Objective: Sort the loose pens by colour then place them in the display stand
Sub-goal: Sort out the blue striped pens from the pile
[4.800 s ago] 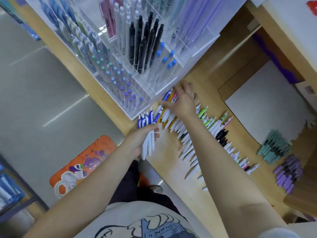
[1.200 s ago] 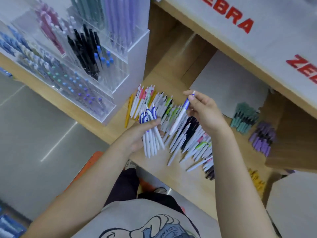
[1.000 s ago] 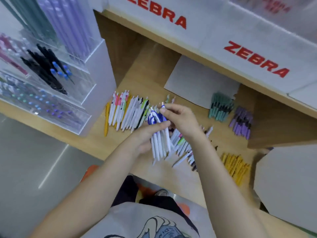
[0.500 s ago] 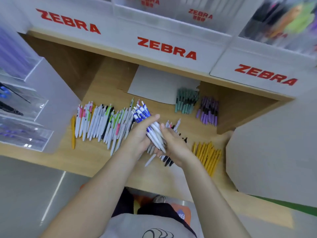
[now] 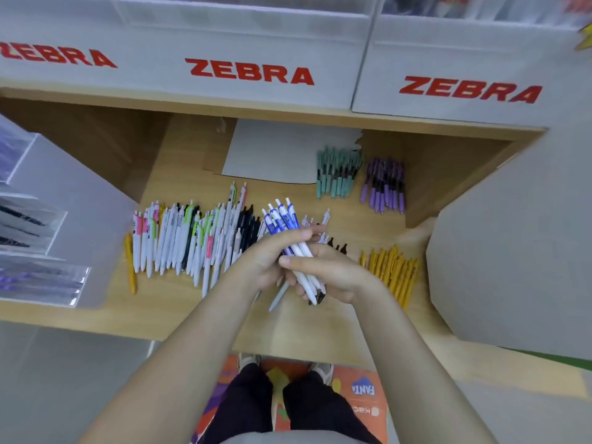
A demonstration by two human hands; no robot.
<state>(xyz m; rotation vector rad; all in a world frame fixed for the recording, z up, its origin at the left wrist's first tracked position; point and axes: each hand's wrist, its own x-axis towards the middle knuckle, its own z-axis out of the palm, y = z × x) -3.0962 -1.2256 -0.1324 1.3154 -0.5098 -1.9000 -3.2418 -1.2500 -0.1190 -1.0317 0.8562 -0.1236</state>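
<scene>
Left hand [image 5: 259, 261] and right hand [image 5: 330, 274] both curl round the blue-clipped pens [image 5: 290, 238] above the worktop [image 5: 179, 309] — likely squaring the bundle. Unsorted pens [image 5: 192, 238] lie left — the display stand [image 5: 48, 225] beyond them.

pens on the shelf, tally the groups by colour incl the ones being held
teal pile: 1
purple pile: 1
yellow pile: 1
mixed unsorted spread: 1
blue bundle, gripped by left hand and right hand: 1
total: 5
</scene>
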